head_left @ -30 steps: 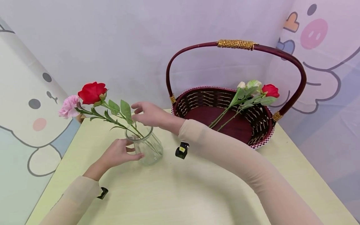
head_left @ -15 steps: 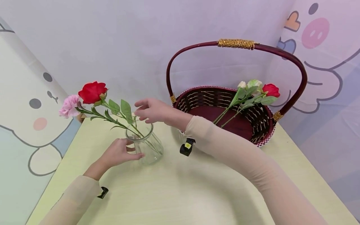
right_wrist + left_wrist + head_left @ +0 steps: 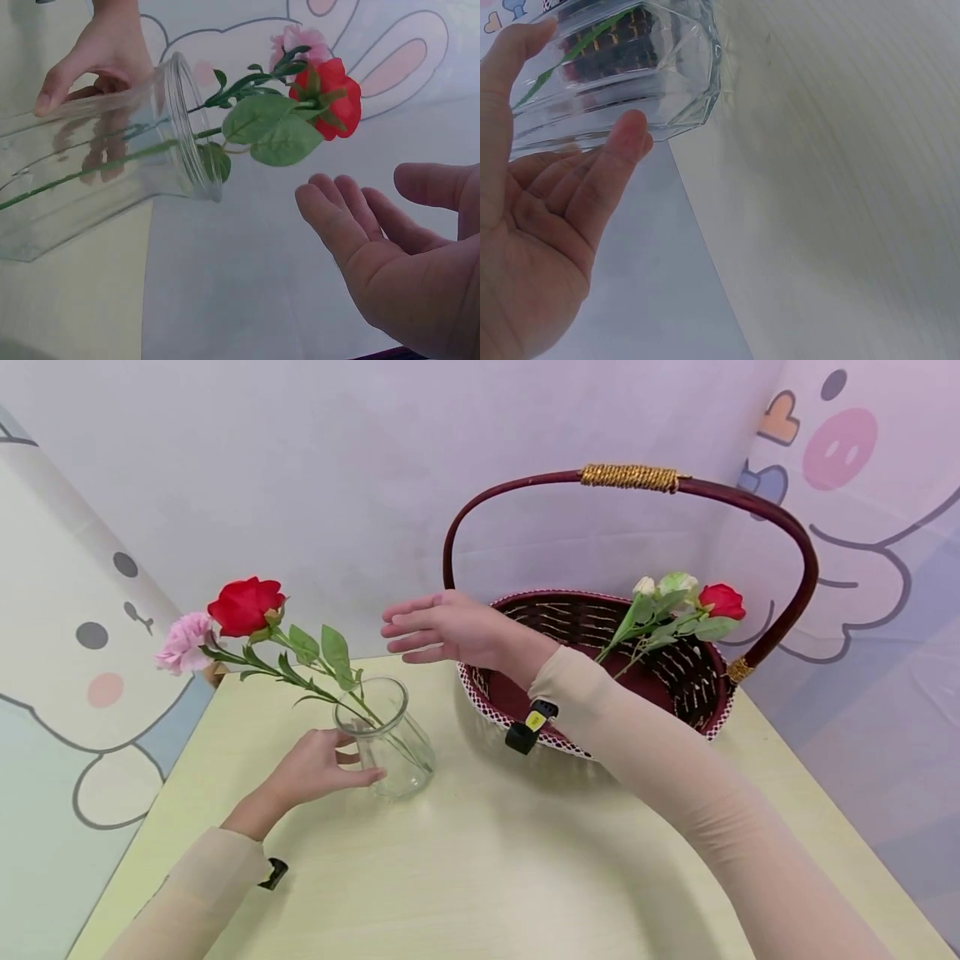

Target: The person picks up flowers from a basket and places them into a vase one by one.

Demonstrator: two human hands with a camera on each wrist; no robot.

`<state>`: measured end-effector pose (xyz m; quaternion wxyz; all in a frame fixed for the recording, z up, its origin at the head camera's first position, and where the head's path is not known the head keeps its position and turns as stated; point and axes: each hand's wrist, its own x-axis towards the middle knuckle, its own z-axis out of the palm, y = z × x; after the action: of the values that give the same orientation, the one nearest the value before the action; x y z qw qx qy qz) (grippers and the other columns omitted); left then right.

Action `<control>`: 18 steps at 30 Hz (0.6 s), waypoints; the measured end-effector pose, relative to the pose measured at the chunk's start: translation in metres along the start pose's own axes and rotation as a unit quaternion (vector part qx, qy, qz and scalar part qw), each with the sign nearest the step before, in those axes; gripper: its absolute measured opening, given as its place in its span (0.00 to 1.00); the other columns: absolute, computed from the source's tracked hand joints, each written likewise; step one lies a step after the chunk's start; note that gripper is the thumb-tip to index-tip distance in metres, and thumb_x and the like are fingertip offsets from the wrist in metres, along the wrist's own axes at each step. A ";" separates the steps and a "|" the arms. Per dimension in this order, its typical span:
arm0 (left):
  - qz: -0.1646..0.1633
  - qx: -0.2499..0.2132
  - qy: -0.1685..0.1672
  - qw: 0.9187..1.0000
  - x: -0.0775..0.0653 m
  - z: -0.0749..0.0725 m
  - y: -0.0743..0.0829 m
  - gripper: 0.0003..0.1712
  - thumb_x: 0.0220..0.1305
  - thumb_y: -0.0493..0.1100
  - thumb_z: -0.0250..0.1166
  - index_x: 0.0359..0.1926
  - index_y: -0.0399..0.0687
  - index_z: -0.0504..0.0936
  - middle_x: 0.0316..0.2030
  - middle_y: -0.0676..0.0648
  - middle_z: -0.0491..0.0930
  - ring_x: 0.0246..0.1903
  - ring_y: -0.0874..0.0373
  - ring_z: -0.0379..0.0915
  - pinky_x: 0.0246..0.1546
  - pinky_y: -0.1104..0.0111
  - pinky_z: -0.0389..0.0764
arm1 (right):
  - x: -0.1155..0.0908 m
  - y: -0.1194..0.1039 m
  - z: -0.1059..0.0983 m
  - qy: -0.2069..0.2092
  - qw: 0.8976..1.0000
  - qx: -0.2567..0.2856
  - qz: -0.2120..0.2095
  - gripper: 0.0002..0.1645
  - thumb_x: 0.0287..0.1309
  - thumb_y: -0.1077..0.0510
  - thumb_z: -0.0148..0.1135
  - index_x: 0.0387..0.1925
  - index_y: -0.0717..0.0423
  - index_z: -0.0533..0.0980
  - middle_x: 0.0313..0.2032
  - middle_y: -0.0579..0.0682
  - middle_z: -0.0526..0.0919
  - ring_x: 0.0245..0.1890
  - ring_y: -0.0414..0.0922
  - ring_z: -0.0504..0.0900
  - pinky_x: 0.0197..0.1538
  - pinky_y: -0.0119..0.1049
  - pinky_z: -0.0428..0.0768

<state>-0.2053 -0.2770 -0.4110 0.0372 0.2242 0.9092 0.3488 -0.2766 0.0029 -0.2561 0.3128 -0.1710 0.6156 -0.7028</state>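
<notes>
A clear glass vase point(image 3: 405, 752) stands on the table, holding a red rose point(image 3: 246, 607) and a pink carnation point(image 3: 184, 643) that lean out to the left. My left hand point(image 3: 318, 766) grips the vase's lower left side, thumb in front and fingers behind, as the left wrist view also shows. My right hand point(image 3: 457, 628) holds nothing; its fingers are extended, between the vase and the basket. In the right wrist view that hand point(image 3: 390, 247) is apart from the rose and its leaves point(image 3: 277, 131).
A dark red woven basket point(image 3: 720, 714) with a tall arched handle point(image 3: 804, 547) stands at the right. Inside lean another red rose point(image 3: 722, 602) and white flowers point(image 3: 677, 582). A printed cloth backdrop point(image 3: 337, 485) rises behind the pale table point(image 3: 450, 877).
My right hand has moved right and up, away from the flower stems at the vase's mouth, and its fingers have straightened. The left hand, vase and flowers have stayed in place.
</notes>
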 end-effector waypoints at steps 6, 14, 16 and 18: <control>-0.003 -0.004 -0.001 1.000 0.000 0.001 -0.002 0.37 0.52 0.60 0.80 0.56 0.42 0.83 0.43 0.47 0.87 0.41 0.51 0.87 0.40 0.62 0.89 | -0.005 0.001 -0.020 -0.041 0.999 -0.021 0.022 0.24 0.76 0.59 0.54 0.68 0.64 0.69 0.59 0.59 0.81 0.60 0.55 0.80 0.59 0.46 0.83; -0.001 0.008 0.009 1.000 -0.002 0.001 -0.001 0.35 0.51 0.58 0.80 0.55 0.45 0.84 0.38 0.56 0.86 0.40 0.53 0.87 0.38 0.65 0.89 | -0.016 0.006 -0.046 -0.016 1.000 -0.016 0.017 0.25 0.76 0.58 0.54 0.69 0.63 0.68 0.60 0.61 0.80 0.62 0.56 0.78 0.61 0.47 0.81; 0.000 0.006 0.010 1.000 -0.002 0.001 -0.002 0.34 0.51 0.58 0.80 0.55 0.46 0.84 0.37 0.57 0.85 0.40 0.52 0.88 0.38 0.65 0.89 | -0.019 0.007 -0.053 0.007 1.000 0.008 0.009 0.25 0.76 0.59 0.54 0.68 0.63 0.68 0.60 0.61 0.79 0.61 0.56 0.79 0.62 0.48 0.80; 0.000 0.004 0.009 1.000 -0.002 0.001 -0.001 0.34 0.51 0.58 0.80 0.55 0.46 0.83 0.38 0.56 0.85 0.40 0.52 0.87 0.37 0.66 0.89 | -0.023 0.009 -0.063 0.029 0.999 0.024 0.002 0.26 0.76 0.59 0.54 0.70 0.63 0.67 0.61 0.62 0.79 0.61 0.56 0.79 0.62 0.48 0.80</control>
<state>-0.2042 -0.2780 -0.4125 0.0283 0.2214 0.9110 0.3469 -0.2962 0.0652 -0.2731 0.3008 -0.1416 0.6075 -0.7214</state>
